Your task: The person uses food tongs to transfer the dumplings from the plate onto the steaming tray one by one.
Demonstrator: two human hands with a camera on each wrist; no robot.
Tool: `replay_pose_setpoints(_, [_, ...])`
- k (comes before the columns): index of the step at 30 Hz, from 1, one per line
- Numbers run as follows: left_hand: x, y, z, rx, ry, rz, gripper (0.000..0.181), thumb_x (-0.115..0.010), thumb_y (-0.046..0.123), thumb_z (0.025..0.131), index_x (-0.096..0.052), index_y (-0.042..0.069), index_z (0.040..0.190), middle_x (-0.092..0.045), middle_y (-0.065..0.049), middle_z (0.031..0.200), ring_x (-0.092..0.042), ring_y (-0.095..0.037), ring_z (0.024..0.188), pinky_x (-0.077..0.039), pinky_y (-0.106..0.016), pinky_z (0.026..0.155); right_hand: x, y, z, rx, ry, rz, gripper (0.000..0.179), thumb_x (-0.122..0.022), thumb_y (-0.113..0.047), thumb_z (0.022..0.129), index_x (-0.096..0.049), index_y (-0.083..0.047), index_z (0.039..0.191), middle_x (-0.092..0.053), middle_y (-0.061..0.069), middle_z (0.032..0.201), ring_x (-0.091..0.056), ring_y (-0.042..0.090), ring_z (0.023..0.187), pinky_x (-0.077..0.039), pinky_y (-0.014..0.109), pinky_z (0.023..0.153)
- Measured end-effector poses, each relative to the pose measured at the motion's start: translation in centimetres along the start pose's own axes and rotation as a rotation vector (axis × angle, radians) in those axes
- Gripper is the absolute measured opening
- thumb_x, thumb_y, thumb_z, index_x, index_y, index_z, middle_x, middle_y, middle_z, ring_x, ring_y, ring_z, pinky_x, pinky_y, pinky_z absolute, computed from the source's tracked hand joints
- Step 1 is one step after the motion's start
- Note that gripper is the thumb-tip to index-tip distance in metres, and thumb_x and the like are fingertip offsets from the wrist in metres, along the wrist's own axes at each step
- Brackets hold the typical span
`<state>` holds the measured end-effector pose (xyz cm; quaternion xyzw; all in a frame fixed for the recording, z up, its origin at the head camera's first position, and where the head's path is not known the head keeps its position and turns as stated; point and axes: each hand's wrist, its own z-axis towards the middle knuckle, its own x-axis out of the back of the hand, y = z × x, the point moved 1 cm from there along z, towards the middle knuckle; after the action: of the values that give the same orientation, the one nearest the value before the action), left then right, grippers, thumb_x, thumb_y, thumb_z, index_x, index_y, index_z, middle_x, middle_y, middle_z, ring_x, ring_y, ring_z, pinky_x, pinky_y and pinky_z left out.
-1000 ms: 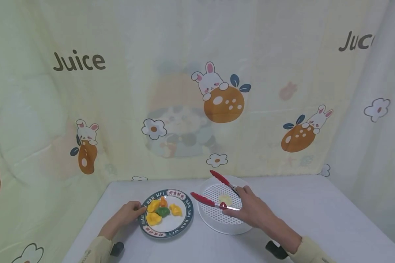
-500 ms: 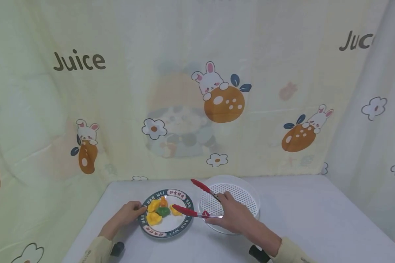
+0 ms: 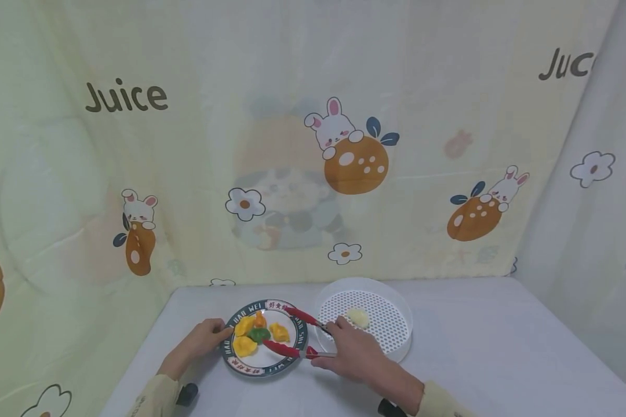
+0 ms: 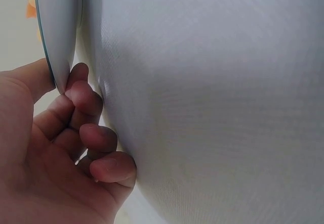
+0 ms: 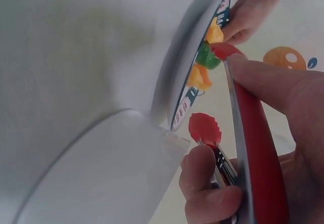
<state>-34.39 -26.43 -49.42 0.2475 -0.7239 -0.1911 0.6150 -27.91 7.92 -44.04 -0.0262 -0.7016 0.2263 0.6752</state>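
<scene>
My left hand (image 3: 204, 339) pinches the left rim of a plate (image 3: 261, 370) with a dark green patterned border; the left wrist view shows thumb on top and fingers beneath. On the plate lie several yellow dumplings (image 3: 244, 346), a green dumpling (image 3: 259, 335) and an orange one (image 3: 260, 319). My right hand (image 3: 355, 353) grips red-tipped tongs (image 3: 299, 351), their arms spread apart over the plate's right side. Nothing is between the tips, which stand near the right yellow dumpling (image 3: 279, 332). A pale dumpling (image 3: 358, 317) lies in the white steamer basket (image 3: 404, 324).
The round, perforated steamer basket stands right of the plate, partly behind my right hand. A white cloth covers the table (image 3: 464, 341). A printed curtain (image 3: 422, 243) hangs along the table's back edge.
My right hand has carried the spread tongs leftward and down, from above the steamer basket to over the plate. The pale dumpling in the basket shows again. My left hand stays on the rim.
</scene>
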Motion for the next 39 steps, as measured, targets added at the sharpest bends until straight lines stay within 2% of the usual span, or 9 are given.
replay_pose_setpoints(10, [0.00,-0.09,0.08,-0.009,0.000,0.003,0.025,-0.062,0.030,0.099,-0.058,0.011,0.084,-0.055,-0.004,0.078,-0.051,-0.017,0.076,-0.040,-0.030,0.066,-0.69,-0.53,0.22,-0.026,0.001,-0.059,0.063,-0.081,-0.057,0.076,-0.068,-0.011,0.116,-0.055,0.000,0.091,-0.050,0.014,0.069,-0.044,0.026,0.055])
replay_pose_setpoints(17, [-0.04,-0.27,0.09,-0.021,0.003,0.003,0.025,-0.062,0.031,0.099,-0.058,0.011,0.084,-0.055,-0.003,0.077,-0.051,-0.017,0.075,-0.040,-0.030,0.065,-0.76,-0.78,0.19,-0.003,0.034,-0.085,0.058,-0.079,-0.057,0.078,-0.070,-0.011,0.112,-0.052,-0.001,0.090,-0.048,0.014,0.064,-0.040,0.025,0.051])
replay_pose_setpoints(28, [-0.25,-0.30,0.26,0.001,0.003,0.006,0.025,-0.062,0.031,0.099,-0.058,0.011,0.085,-0.055,-0.004,0.078,-0.051,-0.017,0.076,-0.040,-0.030,0.066,-0.83,-0.70,0.14,0.065,0.075,-0.136,0.045,-0.076,-0.051,0.083,-0.071,-0.011,0.105,-0.048,-0.003,0.083,-0.044,0.011,0.062,-0.036,0.025,0.050])
replay_pose_setpoints(39, [-0.20,-0.32,0.36,0.014,0.005,0.007,0.023,-0.062,0.031,0.099,-0.060,0.011,0.086,-0.056,-0.004,0.079,-0.052,-0.018,0.077,-0.041,-0.030,0.067,-0.66,-0.76,0.27,0.047,0.066,-0.159,0.043,-0.076,-0.049,0.084,-0.072,-0.013,0.107,-0.050,-0.003,0.084,-0.044,0.011,0.063,-0.035,0.025,0.050])
